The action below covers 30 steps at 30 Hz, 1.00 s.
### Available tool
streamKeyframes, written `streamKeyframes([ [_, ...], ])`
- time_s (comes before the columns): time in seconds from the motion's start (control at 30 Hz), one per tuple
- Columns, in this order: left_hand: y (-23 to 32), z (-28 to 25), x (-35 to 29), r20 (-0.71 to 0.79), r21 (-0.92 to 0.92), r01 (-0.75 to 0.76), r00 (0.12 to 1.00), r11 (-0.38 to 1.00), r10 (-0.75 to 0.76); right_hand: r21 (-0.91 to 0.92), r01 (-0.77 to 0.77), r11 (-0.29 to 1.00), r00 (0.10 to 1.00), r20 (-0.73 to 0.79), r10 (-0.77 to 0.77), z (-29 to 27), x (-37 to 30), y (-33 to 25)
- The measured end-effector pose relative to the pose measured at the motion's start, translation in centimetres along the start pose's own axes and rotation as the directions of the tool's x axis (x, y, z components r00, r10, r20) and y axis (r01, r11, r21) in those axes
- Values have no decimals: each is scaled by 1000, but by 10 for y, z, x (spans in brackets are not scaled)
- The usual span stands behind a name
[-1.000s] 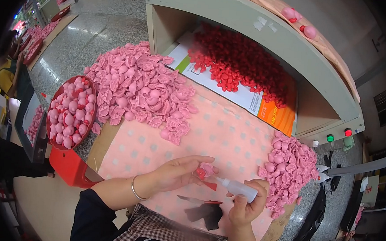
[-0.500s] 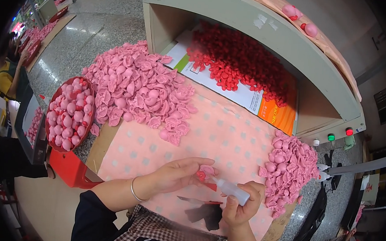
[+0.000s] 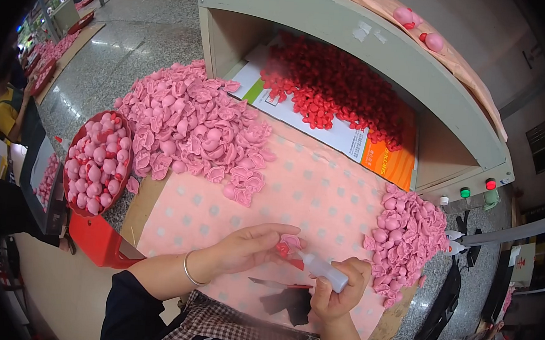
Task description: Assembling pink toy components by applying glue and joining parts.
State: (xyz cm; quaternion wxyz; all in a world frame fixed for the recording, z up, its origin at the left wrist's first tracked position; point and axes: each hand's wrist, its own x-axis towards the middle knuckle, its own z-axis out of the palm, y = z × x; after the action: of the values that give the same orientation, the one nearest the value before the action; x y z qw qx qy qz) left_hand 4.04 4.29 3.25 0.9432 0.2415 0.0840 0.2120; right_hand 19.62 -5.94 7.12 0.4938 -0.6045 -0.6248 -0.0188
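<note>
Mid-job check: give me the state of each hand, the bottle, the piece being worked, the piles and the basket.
Left hand: pinching a pink piece.
Right hand: gripping bottle, nozzle at the piece.
Big pink pile: loose.
Right pile: loose.
Red basket: full.
Red pieces: heaped in the box.

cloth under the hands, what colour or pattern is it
Pink cloth with pale polka dots, seen in the head view.

A large heap of pink moulded pieces [image 3: 193, 126] lies at ten o'clock on the pink dotted cloth [image 3: 296, 197], with a red bowl [image 3: 96, 164] of pink pieces at nine. At twelve, red pieces [image 3: 340, 99] fill a grey cabinet [image 3: 358, 31]; a smaller pink pile [image 3: 407, 236] sits at three.
</note>
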Motion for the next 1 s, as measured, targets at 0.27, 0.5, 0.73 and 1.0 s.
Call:
streamKeyframes([
  [0.27,-1,0,-1,9,17,-8,1000,1000,7,2,9,1000,1000,-7,-9,1,-2,0],
  [0.5,0,3,-5,12,3,-11,1000,1000,10,-38,51,998,999,-1,-51,-2,1,-6],
  [0.73,1,4,-5,32,14,-24,999,1000,24,-35,44,998,999,14,-43,-2,4,-11],
  [1.0,-1,2,-4,32,19,-21,999,1000,20,-54,44,998,999,0,-44,-3,3,-9],
])
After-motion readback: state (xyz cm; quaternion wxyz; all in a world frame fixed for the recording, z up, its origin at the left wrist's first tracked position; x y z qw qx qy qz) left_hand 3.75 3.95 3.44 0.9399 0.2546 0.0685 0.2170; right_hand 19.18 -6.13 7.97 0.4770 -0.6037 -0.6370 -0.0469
